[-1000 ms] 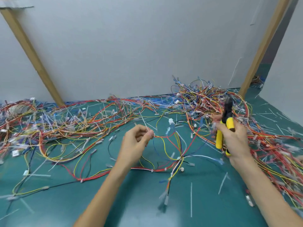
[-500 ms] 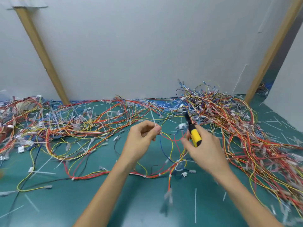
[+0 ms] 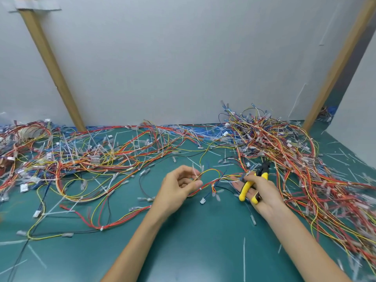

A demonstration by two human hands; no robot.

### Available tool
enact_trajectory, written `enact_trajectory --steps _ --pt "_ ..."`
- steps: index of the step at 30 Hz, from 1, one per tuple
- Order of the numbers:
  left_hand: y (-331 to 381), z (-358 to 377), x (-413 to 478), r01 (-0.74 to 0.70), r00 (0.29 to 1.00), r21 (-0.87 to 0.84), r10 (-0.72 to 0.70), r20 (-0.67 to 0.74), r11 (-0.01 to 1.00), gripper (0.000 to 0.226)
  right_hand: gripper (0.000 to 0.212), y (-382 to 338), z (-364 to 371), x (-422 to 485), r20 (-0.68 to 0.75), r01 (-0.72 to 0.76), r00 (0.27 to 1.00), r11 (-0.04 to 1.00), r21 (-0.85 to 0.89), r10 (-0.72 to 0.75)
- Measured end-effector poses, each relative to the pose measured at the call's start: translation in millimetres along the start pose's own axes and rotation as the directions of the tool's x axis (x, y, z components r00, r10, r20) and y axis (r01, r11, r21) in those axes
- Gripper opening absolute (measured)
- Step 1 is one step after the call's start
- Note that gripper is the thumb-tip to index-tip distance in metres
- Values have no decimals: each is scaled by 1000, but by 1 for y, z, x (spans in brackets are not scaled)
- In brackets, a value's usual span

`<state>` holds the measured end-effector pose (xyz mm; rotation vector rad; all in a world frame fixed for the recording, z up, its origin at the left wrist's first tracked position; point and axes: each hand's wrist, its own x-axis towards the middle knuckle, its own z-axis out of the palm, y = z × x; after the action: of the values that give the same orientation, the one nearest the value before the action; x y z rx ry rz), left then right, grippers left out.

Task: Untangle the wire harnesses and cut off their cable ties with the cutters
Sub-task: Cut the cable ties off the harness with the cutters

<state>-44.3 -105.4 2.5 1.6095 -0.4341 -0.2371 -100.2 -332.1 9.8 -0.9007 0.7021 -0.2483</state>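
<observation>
Well to the left of the fingers of the left hand: loose tangle of harnesses, red, yellow, blue and black wires with white connectors, spread flat over the green bench up to the grey wall panel. Behind it, leaning wooden post.

Left hand: raised just above the bench, thumb and forefinger closed in a pinch on the wire harness, other fingers loosely curled. Pale cable tie standing up right at the pinch, touching the fingertips. Too blurred to read its fastening.

Between the two sets of fingers: same harness arched in a red-and-yellow loop, far end reaching the right fingertips. Small white connector below the loop, near the left thumb. Resting or hanging: cannot tell.

Right hand: curled round the yellow-handled cutters, thumb on top of the handles, black head pointing away from the fingertips toward the back of the bench. Blade position not discernible. Cannot tell whether these fingers also grip the harness end.

Right of the right fingers: denser heap of harnesses, piled against the panel and trailing down the bench's right side. White tie offcuts scattered on the bench nearer than both hands. Second wooden post beyond the heap.
</observation>
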Motion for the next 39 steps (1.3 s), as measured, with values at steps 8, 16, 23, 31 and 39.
enact_trajectory --steps 8,16,23,31,39 --pt "-30 -5 2 -41 963 480 163 -215 876 7 8 -9 -7 -2 74 3 997 999 -45 0" --pt "-34 -7 5 -90 965 507 201 -169 857 8 2 -51 -12 -29 13 318 940 859 -401 -342" --pt "-37 -7 7 -58 965 470 170 -199 881 8 12 -85 40 -93 642 724 682 441 -530 -350" --pt "-34 -9 2 -68 975 415 149 -164 907 4 25 -19 93 -64 809 608 584 -626 -488 -63" --pt "-37 -9 7 -82 963 389 174 -207 917 9 21 18 38 -24 662 452 734 -619 -642 -151"
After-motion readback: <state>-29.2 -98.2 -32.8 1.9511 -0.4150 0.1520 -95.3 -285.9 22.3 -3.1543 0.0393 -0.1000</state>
